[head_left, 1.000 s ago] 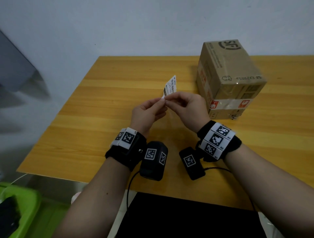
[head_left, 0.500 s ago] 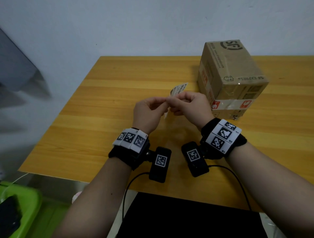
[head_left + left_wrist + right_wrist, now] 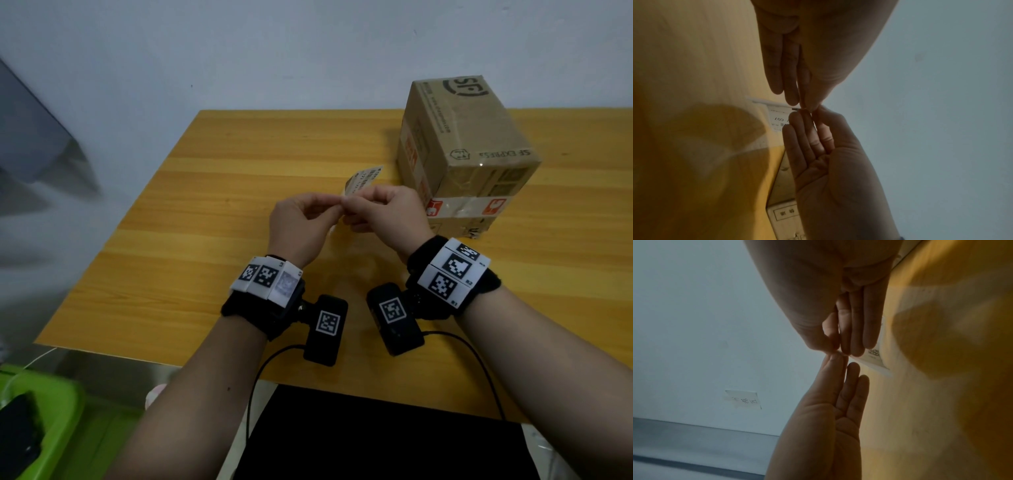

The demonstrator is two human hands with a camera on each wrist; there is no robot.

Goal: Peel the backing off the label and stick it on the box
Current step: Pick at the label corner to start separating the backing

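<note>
A small white printed label [image 3: 363, 177] is held above the wooden table [image 3: 205, 240], tilted away and to the right. My left hand [image 3: 337, 205] and right hand [image 3: 348, 206] meet at its near corner, and both pinch it between thumb and forefinger. In the left wrist view the label [image 3: 778, 120] shows beside the pinching fingertips [image 3: 807, 106]. In the right wrist view the label [image 3: 874, 353] is partly hidden by my right hand's fingers [image 3: 857, 337]. I cannot tell which layer each hand holds. The cardboard box [image 3: 462, 154] stands just right of the hands.
A green bin [image 3: 44, 407] sits on the floor at the lower left. A black surface [image 3: 376, 442] lies at the table's near edge. Cables run from the wrist cameras. A paper note [image 3: 743, 400] is stuck on the wall behind the table.
The label has dropped from nearly upright to leaning flatter toward the box. Both hands have shifted slightly right and keep pinching its corner.
</note>
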